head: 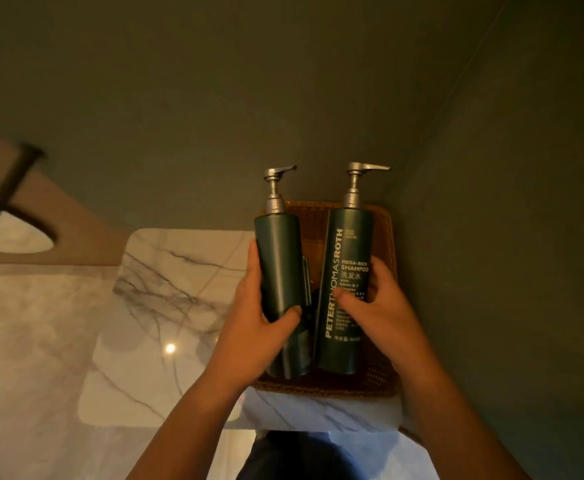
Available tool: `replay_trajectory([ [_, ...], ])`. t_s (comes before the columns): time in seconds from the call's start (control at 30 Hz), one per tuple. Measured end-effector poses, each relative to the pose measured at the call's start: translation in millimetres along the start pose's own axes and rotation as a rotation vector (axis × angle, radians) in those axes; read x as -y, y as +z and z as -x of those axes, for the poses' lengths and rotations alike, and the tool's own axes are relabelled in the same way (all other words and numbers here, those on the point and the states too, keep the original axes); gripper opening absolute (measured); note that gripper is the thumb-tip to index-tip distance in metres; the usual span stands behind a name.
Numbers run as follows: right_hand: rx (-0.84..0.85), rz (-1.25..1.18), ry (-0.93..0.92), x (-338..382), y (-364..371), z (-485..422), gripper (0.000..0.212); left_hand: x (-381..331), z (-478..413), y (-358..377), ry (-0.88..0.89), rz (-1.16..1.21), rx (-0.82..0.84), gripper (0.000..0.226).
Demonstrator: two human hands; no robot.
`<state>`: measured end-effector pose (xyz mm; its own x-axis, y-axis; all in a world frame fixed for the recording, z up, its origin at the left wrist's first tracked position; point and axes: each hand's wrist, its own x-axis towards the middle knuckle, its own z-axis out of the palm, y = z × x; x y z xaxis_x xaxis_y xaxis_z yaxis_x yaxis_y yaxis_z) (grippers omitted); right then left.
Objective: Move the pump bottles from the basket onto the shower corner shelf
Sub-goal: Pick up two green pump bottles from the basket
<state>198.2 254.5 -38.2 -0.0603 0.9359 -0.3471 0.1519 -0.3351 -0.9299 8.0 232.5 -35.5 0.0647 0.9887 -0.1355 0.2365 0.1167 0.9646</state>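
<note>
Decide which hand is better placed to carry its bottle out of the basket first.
Probably the left hand: it grips the plain bottle with the marble surface beside it, while the right hand and shampoo bottle sit close to the wall.

Two pump bottles (280,271) (344,289) stand side by side in the basket (385,244)
</note>
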Motion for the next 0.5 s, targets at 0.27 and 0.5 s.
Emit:
replay_trajectory([
  [0.27,0.082,-0.062,-0.154,52.7,13.9,56.2,0.053,-53.5,44.5,-30.2,0.026,0.199,0.06,0.096],
  [0.5,0.007,-0.091,-0.221,73.8,44.8,101.9,0.058,-66.9,62.6,-64.9,0.059,0.315,0.205,0.091],
])
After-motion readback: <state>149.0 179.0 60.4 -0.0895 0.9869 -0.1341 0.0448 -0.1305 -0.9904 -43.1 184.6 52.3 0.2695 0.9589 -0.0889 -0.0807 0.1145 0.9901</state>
